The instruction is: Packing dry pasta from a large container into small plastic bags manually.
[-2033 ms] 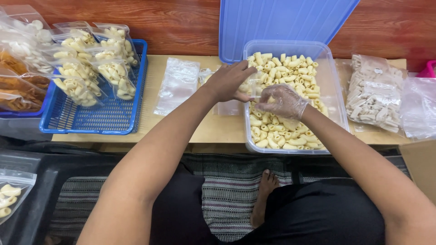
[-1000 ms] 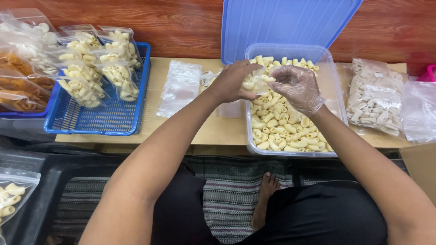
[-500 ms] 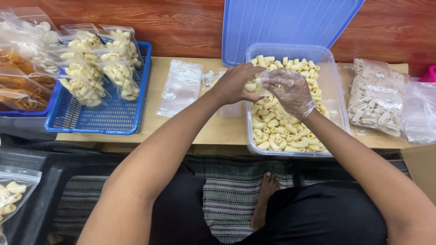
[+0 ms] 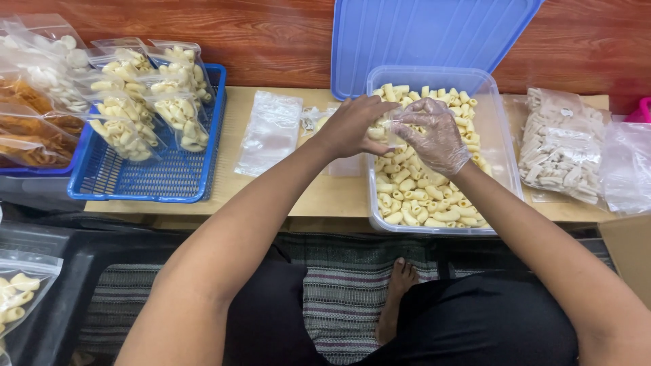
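We see the left hand (image 4: 352, 125) and the right hand (image 4: 434, 132), which wears a thin clear glove, brought together over the far end of the clear plastic tub (image 4: 505, 169), both pinching a small clear bag (image 4: 383, 129) partly filled with pale tube-shaped crackers (image 4: 413, 190). Which way the bag's long axis runs we cannot tell. A blue lid (image 4: 420, 41) leans behind the tub. Empty bags (image 4: 271, 132) lie left on the wooden table (image 4: 325, 196), beside a blue basket (image 4: 156, 179) of filled packs (image 4: 142, 95).
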